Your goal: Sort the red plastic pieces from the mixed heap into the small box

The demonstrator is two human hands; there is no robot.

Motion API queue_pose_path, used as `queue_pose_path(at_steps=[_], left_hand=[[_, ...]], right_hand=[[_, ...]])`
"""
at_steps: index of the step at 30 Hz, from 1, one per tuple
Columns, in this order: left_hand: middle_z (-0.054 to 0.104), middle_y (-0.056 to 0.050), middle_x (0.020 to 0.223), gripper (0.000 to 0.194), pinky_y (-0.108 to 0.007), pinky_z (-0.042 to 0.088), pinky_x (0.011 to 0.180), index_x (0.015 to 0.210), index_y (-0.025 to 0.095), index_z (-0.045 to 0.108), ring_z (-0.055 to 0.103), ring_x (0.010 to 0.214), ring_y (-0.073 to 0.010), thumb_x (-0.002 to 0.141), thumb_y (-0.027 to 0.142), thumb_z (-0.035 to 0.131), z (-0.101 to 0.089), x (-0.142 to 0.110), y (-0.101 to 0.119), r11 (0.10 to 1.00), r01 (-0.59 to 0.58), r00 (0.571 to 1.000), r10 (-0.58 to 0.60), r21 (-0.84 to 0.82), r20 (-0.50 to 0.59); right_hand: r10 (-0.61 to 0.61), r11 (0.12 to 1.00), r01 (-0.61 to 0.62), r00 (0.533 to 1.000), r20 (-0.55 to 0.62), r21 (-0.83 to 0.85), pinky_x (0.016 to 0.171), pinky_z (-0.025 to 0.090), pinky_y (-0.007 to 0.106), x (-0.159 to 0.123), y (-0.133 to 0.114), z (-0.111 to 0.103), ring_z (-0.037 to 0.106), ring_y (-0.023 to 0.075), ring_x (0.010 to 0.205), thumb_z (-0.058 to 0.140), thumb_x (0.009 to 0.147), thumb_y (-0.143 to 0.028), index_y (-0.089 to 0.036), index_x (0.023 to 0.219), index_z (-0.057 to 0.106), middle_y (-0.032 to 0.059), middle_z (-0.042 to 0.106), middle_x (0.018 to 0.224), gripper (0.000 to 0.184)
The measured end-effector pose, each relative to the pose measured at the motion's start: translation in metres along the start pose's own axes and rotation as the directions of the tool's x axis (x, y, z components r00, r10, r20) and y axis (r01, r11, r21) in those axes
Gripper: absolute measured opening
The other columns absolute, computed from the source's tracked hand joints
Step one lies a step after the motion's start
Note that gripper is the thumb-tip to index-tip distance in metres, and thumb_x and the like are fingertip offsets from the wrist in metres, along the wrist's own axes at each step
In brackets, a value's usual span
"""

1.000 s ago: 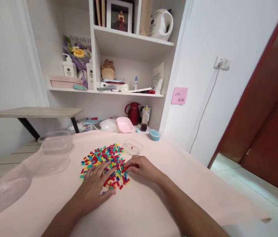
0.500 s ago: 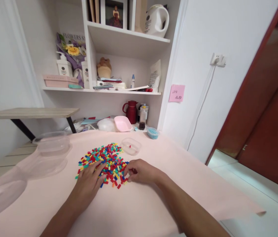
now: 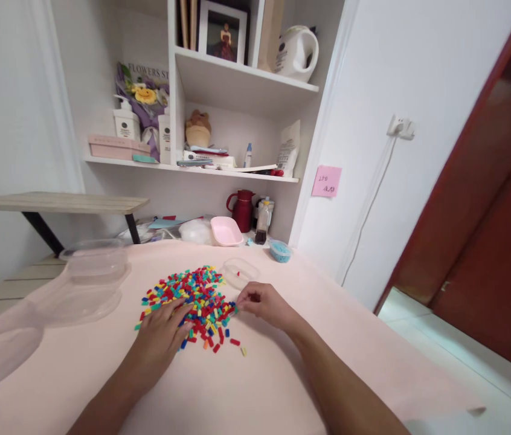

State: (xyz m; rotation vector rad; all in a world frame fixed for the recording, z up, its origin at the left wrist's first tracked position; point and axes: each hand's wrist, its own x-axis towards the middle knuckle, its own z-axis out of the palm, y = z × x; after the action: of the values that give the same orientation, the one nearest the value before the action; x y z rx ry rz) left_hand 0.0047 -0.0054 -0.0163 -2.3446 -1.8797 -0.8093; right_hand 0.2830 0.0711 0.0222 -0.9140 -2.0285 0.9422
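Observation:
A loose pile of small coloured plastic bricks (image 3: 196, 296), in red, yellow, green and blue, lies spread on the pink tablecloth. My left hand (image 3: 162, 326) rests on the pile's left side, palm down with its fingers apart. At the pile's right edge my right hand (image 3: 262, 305) has thumb and fingers pinched together; whatever they hold is hidden. Just beyond that hand stands a shallow clear plastic container (image 3: 249, 269) with a red piece in it. A few stray bricks, one of them yellow (image 3: 244, 351), lie in front of the pile.
Clear plastic tubs (image 3: 96, 263) and lids stand at the left. Toward the back are a pink tray (image 3: 227, 231), a tub of light blue pieces (image 3: 279, 251), a red jug (image 3: 241, 209) and a bottle of dark liquid (image 3: 262, 223). White shelves (image 3: 237, 78) rise behind.
My right hand has shifted slightly up and away from the front of the pile. Some bricks there now lie farther apart, toward the front right. My left hand stays on the pile.

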Motion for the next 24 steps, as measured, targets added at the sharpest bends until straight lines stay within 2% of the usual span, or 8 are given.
queue_pose_path(at_steps=[2, 3, 5, 7, 9, 12, 17, 24], left_hand=[[0.057, -0.004, 0.139, 0.041, -0.051, 0.038, 0.107, 0.126, 0.032, 0.062, 0.051, 0.127, -0.0268, 0.093, 0.042, 0.040, 0.001, 0.000, -0.001, 1.000, 0.009, 1.000, -0.009, -0.017, -0.007], [0.057, -0.004, 0.139, 0.041, -0.051, 0.039, 0.107, 0.125, 0.032, 0.063, 0.050, 0.127, -0.0269, 0.093, 0.043, 0.039, 0.001, 0.001, -0.001, 1.000, 0.014, 1.000, -0.014, -0.023, -0.006], [0.057, -0.004, 0.139, 0.041, -0.051, 0.039, 0.106, 0.124, 0.031, 0.063, 0.051, 0.127, -0.0268, 0.094, 0.043, 0.038, 0.001, 0.001, -0.002, 0.999, 0.023, 1.000, -0.023, -0.029, 0.003], [0.058, -0.004, 0.138, 0.041, -0.050, 0.039, 0.106, 0.123, 0.030, 0.064, 0.051, 0.126, -0.0262, 0.094, 0.043, 0.038, 0.001, 0.001, -0.002, 0.999, 0.021, 1.000, -0.021, -0.031, 0.002], [0.060, -0.004, 0.135, 0.040, -0.049, 0.039, 0.106, 0.123, 0.030, 0.064, 0.053, 0.124, -0.0253, 0.094, 0.042, 0.039, 0.000, 0.000, -0.002, 0.999, 0.005, 1.000, -0.006, -0.037, -0.024], [0.062, -0.003, 0.131, 0.038, -0.047, 0.039, 0.106, 0.121, 0.032, 0.065, 0.054, 0.122, -0.0241, 0.093, 0.041, 0.041, 0.000, 0.000, -0.001, 0.999, -0.013, 0.998, 0.010, -0.048, -0.058], [0.061, -0.003, 0.132, 0.038, -0.047, 0.039, 0.107, 0.119, 0.031, 0.066, 0.052, 0.124, -0.0244, 0.093, 0.041, 0.040, -0.002, -0.001, 0.002, 0.998, 0.009, 0.999, -0.011, -0.069, -0.037], [0.061, -0.004, 0.133, 0.036, -0.049, 0.039, 0.106, 0.118, 0.031, 0.066, 0.053, 0.123, -0.0255, 0.091, 0.036, 0.045, -0.003, 0.001, 0.002, 0.998, 0.009, 0.999, -0.010, -0.055, -0.032]], right_hand=[[0.041, 0.999, -0.039, 0.995, -0.092, 0.025, 0.053, 0.039, 0.021, 0.002, 0.003, -0.004, 0.048, 0.0105, 0.060, 0.070, 0.073, -0.030, -0.017, 0.074, 0.070, 0.0010, 0.061, 0.072, 0.013], [0.069, 0.997, -0.066, 0.994, -0.088, 0.029, 0.052, 0.039, 0.021, 0.001, 0.004, -0.006, 0.048, 0.0106, 0.059, 0.070, 0.073, -0.031, -0.017, 0.074, 0.070, 0.0008, 0.061, 0.070, 0.014], [0.132, 0.990, -0.134, 0.990, 0.057, 0.037, 0.051, 0.039, 0.021, -0.001, 0.006, -0.008, 0.047, 0.0107, 0.057, 0.071, 0.072, -0.033, -0.017, 0.075, 0.070, 0.0002, 0.060, 0.067, 0.017], [0.174, 0.982, -0.188, 0.948, 0.268, 0.029, 0.052, 0.039, 0.021, -0.005, 0.007, -0.010, 0.049, 0.0107, 0.057, 0.073, 0.071, -0.035, -0.017, 0.080, 0.071, -0.0002, 0.062, 0.067, 0.020], [0.178, 0.982, -0.191, 0.910, 0.376, -0.004, 0.056, 0.040, 0.021, -0.008, 0.006, -0.010, 0.052, 0.0111, 0.062, 0.076, 0.069, -0.036, -0.018, 0.083, 0.072, -0.0002, 0.065, 0.072, 0.023], [0.160, 0.987, -0.146, 0.914, 0.373, -0.065, 0.060, 0.040, 0.021, -0.010, 0.002, -0.009, 0.053, 0.0115, 0.067, 0.077, 0.069, -0.040, -0.017, 0.079, 0.071, -0.0006, 0.066, 0.074, 0.026], [0.117, 0.990, -0.067, 0.893, 0.436, -0.127, 0.058, 0.040, 0.020, -0.012, -0.010, 0.002, 0.053, 0.0112, 0.063, 0.080, 0.065, -0.045, -0.016, 0.076, 0.069, -0.0025, 0.063, 0.068, 0.033], [0.083, 0.989, -0.034, 0.932, 0.353, -0.144, 0.057, 0.042, 0.021, -0.013, -0.014, 0.012, 0.055, 0.0119, 0.062, 0.076, 0.070, -0.032, -0.017, 0.075, 0.070, -0.0005, 0.066, 0.070, 0.017]])
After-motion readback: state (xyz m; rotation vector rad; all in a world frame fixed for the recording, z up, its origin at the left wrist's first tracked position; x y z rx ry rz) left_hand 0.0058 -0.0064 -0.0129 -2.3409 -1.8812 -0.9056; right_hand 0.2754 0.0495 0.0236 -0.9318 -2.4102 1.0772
